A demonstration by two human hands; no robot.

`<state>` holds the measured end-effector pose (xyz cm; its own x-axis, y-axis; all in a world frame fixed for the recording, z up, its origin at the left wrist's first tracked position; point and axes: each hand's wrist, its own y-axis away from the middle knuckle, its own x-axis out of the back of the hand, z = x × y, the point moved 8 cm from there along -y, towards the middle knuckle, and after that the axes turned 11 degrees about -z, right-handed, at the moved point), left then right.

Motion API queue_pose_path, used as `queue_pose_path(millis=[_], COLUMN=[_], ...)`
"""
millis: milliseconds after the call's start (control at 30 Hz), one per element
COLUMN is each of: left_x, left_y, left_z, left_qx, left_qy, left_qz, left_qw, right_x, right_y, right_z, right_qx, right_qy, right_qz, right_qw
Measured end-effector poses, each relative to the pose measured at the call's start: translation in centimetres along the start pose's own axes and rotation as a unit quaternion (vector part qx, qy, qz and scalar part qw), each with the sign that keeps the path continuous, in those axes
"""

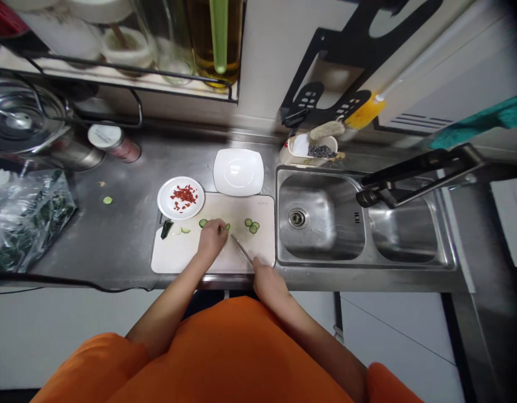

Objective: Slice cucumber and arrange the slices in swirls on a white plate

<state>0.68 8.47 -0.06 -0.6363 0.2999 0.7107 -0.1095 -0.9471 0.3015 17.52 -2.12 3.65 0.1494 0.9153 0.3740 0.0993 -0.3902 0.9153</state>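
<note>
My left hand (212, 238) is closed in a pinch over the middle of the white cutting board (181, 260). A small green cucumber slice (227, 226) shows at its fingertips. My right hand (269, 280) grips a knife (242, 249) at the board's front edge, the blade slanting up and left with its tip near that slice. Several cucumber slices (252, 225) lie on the right of the board, and another slice (203, 223) sits just beyond my left hand. At the board's left are pale green pieces (183, 230) and a dark green cucumber end (167, 228).
A round plate of chopped red pieces (163, 202) overlaps the board's back left corner. Behind the board stands a white square dish (237, 170). The double sink (321, 260) and black faucet (380, 196) lie right. Leafy greens in a plastic bag (29, 218) sit left.
</note>
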Motion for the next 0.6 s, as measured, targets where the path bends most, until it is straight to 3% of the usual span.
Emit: queue_pose_path(millis=[167,400,600], left_x=[1.1,5.3,5.9], left_y=[0.3,1.5,1.5], left_z=[-0.7,-5.3,-5.7], left_qx=[0.039,0.158,0.117], left_qy=[0.051,0.086,0.018], left_qz=[-0.008,0.06,0.082], left_qw=[0.998,0.982,0.989], right_x=[-0.1,0.0,0.3], right_y=[0.0,0.1,0.2], right_z=[0.5,0.4,0.3], right_qx=[0.015,0.017,0.021], right_qy=[0.0,0.009,0.02], right_qz=[0.016,0.011,0.022], right_qw=[1.0,1.0,0.999])
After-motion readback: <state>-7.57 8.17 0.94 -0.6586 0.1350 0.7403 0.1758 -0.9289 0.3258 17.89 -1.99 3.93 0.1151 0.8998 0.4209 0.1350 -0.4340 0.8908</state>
